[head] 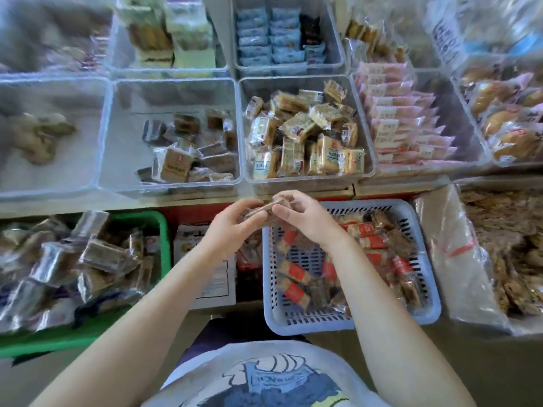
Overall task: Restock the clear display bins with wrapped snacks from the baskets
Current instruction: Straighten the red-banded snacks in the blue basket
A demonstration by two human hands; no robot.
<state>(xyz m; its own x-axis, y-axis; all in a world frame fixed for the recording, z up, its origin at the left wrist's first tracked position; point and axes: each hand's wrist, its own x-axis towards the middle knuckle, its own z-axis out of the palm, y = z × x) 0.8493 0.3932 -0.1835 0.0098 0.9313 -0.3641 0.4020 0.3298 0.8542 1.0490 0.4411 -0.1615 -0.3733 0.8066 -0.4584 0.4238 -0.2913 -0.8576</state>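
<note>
A: What are the hands doing?

B: Both meet over the near-left corner of the pale blue basket (349,320). The left hand (235,227) cups a wrapped brown snack (264,207) from below, fingers curled round it, and the right hand (302,215) pinches its upper end between thumb and fingers. It is blurred, so I cannot tell whether it is one packet or several.

A: What lies around that grip?

B: Just beyond it, the shelf edge, and on it a clear bin (308,177) heaped with tan biscuit packets (302,133). Beyond and to the left, a second clear bin (173,183) holds only a few dark and tan packets (188,154) in its near right part. Directly below and to the right, the basket holds red-banded packets (296,274) mixed with brown ones; the right forearm crosses over it and hides part of them.

A: And further out?

B: Well to the left, a green basket (141,327) piled with silvery-wrapped snacks (88,259). Between the two baskets, under the left wrist, a printed carton (217,283). Right of the blue basket, a large clear plastic bag (458,259) of brown snacks. Beyond and right of the grip, a bin of pink packets (402,113).
</note>
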